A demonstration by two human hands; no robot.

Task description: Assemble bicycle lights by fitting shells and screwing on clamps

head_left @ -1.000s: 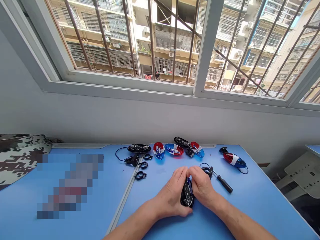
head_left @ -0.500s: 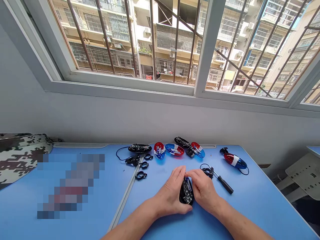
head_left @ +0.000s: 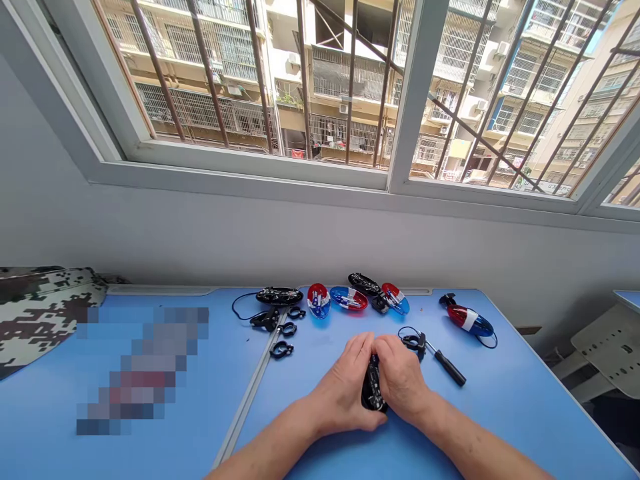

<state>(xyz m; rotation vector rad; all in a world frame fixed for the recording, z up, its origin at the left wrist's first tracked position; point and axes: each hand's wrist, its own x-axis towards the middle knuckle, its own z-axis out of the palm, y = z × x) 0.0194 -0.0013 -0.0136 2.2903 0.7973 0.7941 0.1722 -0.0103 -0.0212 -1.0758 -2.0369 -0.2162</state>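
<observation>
Both my hands close around a black oval device half (head_left: 373, 390) with a circuit board inside, held low over the blue table (head_left: 500, 413). My left hand (head_left: 345, 387) cups its left side with the thumb under it. My right hand (head_left: 403, 380) presses against its right side, fingers curled over the top end. Most of the piece is hidden between my palms.
Along the table's back lie red-white-blue oval lights (head_left: 349, 299), (head_left: 470, 320), black shells (head_left: 279, 295), (head_left: 364, 283), black clamps (head_left: 281, 349) and a screwdriver (head_left: 447, 366). A camouflage cloth (head_left: 35, 313) sits far left. A seam (head_left: 250, 393) splits the table.
My hands have closed tighter around the black piece, which has turned more edge-on, so less of its board shows. Nothing else on the table has moved.
</observation>
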